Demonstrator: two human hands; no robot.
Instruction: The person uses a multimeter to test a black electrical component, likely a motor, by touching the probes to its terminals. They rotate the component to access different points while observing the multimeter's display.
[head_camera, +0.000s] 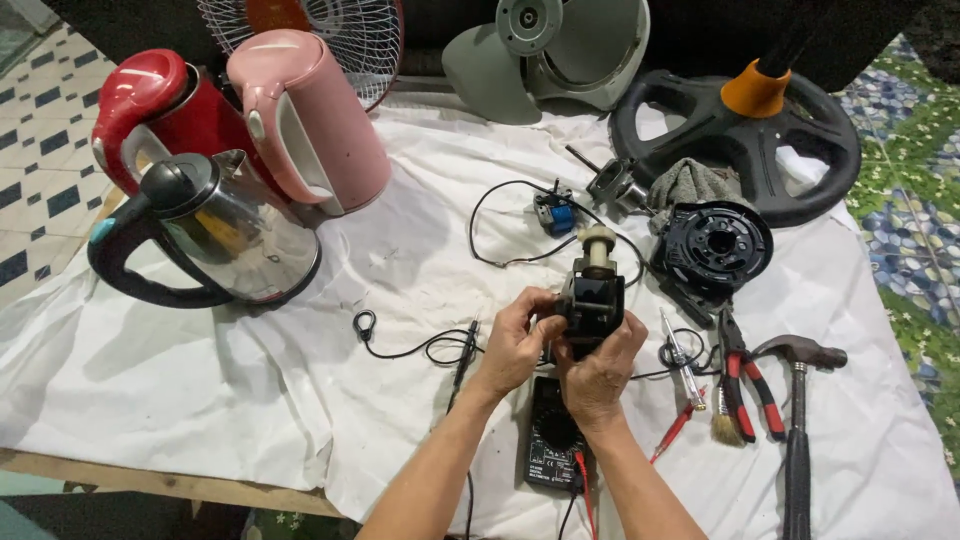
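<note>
White cloth (250, 380) is covering the bench, with appliance parts lying across it.

Standing at far left are a red kettle (150, 110), a pink kettle (310, 115) and a glass kettle with black handle (215, 235); a black test lead (420, 345) is trailing toward centre. The left hand (515, 345) and right hand (598, 375) are both closing their fingers around a small black motor (592, 300), holding it upright above a black multimeter (553, 445). Lying to the right are a round black housing (715, 245), red-handled pliers (745, 385) and a hammer (797, 400), with a black fan base (740, 135) behind. Judgement: keeping the motor steady over the cloth, with the leads untangled, is probably what matters for clean handling.
</note>
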